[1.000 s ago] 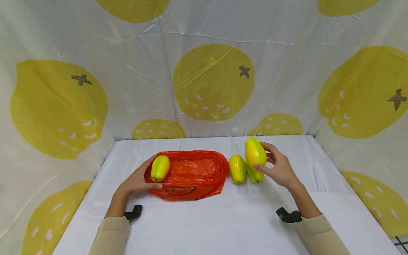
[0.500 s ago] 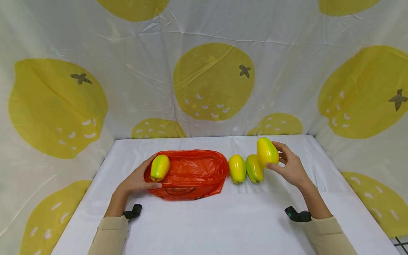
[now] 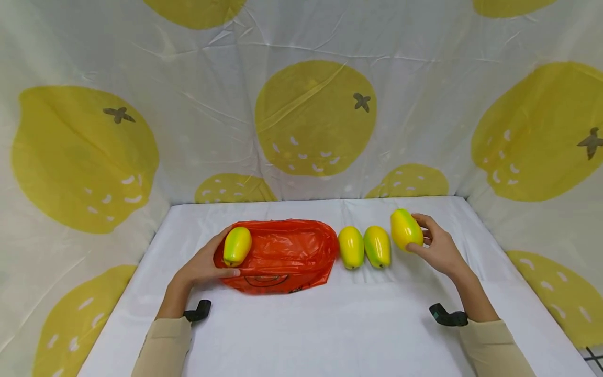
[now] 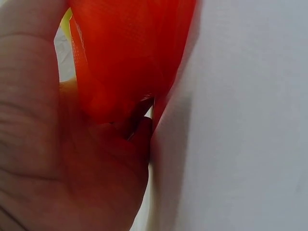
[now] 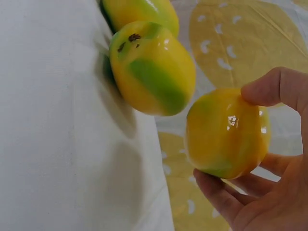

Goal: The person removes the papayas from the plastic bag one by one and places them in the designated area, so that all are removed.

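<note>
One red plastic bag (image 3: 292, 246), black print on its near side, lying on a white cloth-covered table (image 3: 311, 330); left end gripped by the left hand (image 3: 202, 264). One glossy yellow-green oval fruit (image 3: 237, 246), at that end. Second fruit (image 3: 350, 247) and third fruit (image 3: 377, 246), side by side, right of the bag. Fourth fruit (image 3: 406, 229), held raised between the right hand's (image 3: 438, 246) thumb and fingers.

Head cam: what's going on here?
A person's right hand holds a yellow-green fruit raised above the white table. The left hand grips the left end of a red plastic bag, where a second fruit lies. A third fruit and a fourth fruit lie side by side between the bag and the right hand.
</note>
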A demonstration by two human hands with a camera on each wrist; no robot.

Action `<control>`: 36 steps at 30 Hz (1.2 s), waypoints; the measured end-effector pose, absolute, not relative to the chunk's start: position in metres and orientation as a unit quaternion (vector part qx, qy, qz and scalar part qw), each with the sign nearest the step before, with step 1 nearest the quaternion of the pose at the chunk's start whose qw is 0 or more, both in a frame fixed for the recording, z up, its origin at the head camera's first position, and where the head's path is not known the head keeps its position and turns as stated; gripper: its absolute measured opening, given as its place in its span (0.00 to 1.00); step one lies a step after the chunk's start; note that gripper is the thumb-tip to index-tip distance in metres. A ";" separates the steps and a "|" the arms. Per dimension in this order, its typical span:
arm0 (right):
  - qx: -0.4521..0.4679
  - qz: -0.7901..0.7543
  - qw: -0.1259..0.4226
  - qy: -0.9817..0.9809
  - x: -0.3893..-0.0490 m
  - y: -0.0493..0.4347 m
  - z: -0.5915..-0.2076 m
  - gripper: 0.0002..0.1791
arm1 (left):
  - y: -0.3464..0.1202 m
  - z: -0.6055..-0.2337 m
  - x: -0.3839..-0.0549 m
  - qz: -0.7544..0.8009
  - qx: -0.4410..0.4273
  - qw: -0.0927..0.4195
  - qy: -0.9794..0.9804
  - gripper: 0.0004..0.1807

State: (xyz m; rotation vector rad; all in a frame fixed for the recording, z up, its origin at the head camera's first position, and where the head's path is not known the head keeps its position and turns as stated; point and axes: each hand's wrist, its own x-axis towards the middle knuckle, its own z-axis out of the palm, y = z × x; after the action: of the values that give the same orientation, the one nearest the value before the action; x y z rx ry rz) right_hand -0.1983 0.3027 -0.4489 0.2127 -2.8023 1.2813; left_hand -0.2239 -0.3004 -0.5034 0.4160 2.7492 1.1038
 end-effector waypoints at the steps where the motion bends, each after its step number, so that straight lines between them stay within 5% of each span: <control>1: 0.067 0.412 0.022 -0.909 -0.199 0.303 -0.450 0.44 | -0.300 -0.503 -0.224 0.367 0.139 0.075 0.917 0.68; 19: 0.019 0.356 -0.067 -0.932 -0.201 0.306 -0.462 0.46 | -0.301 -0.503 -0.224 0.369 0.143 0.074 0.915 0.69; 36: 0.055 0.345 -0.073 -0.934 -0.198 0.304 -0.466 0.46 | -0.301 -0.503 -0.223 0.375 0.144 0.073 0.913 0.68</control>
State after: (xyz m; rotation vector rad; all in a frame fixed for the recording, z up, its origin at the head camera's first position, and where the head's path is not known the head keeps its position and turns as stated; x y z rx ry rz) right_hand -0.1981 0.3042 -0.4662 0.1797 -3.0806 1.1372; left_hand -0.2234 -0.3005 -0.5031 0.4333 2.7419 1.1252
